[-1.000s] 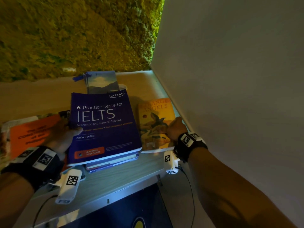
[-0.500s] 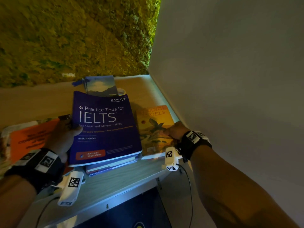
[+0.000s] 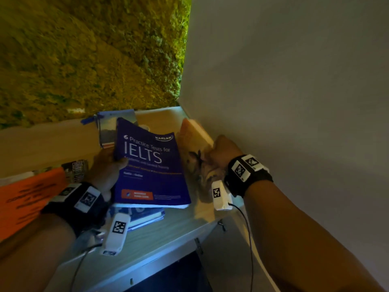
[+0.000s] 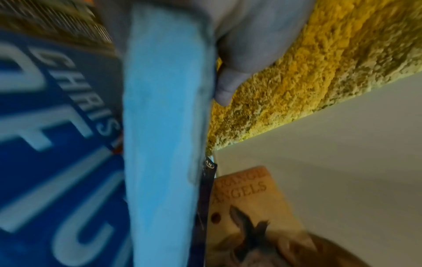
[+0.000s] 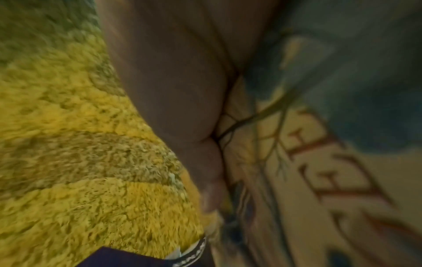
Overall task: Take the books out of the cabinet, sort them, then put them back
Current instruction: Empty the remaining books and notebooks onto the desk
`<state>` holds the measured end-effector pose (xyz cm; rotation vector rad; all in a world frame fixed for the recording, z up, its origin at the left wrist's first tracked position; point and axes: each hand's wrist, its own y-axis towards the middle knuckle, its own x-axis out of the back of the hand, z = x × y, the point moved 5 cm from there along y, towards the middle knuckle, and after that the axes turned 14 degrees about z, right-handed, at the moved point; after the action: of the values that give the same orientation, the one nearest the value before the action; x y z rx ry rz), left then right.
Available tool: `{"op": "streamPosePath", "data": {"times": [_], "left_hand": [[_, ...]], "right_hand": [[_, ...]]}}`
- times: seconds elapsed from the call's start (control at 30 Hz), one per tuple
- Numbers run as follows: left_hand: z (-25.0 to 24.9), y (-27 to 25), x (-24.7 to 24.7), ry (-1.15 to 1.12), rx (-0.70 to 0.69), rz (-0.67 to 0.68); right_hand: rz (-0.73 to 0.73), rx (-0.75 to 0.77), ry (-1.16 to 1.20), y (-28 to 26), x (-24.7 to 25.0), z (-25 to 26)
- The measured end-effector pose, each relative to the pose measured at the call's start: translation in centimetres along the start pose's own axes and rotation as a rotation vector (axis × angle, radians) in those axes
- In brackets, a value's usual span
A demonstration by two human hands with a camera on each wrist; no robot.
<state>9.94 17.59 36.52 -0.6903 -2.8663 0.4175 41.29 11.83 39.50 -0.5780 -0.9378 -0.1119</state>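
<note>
Lifted now, left hand (image 3: 105, 171) grips Kaplan IELTS book (image 3: 150, 169); right hand (image 3: 221, 152) grips Strange Angels book (image 3: 194, 142).

Both hands gripping books, forearms reaching in from below

The left hand (image 3: 107, 167) curls round the left edge of the IELTS book (image 3: 150, 165), thumb on its cover and fingers (image 4: 230, 75) behind, holding it tilted up off the stack. The right hand (image 3: 221, 152) is closed on the Strange Angels book (image 3: 193, 148), knuckles toward the camera. Each wrist wears 1 black strap with a white tagged camera.
</note>
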Motion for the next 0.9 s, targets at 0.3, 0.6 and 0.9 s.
{"op": "streamPosePath", "data": {"times": [0.3, 0.6, 0.9], "left_hand": [[-1.2, 5.9, -9.6, -0.097, -0.08, 0.081], [5.4, 7.2, -12.3, 0.166, 0.133, 0.187], [1.4, -0.2, -5.1, -0.262, -0.119, 0.051]], "right_hand": [[-0.316, 0.327, 0.247, -3.2, 7.4, 2.9], [-0.099, 0.435, 0.528, -0.7, 3.3, 1.5], [0.266, 0.303, 0.8, 1.3, -4.4, 4.4]]}}
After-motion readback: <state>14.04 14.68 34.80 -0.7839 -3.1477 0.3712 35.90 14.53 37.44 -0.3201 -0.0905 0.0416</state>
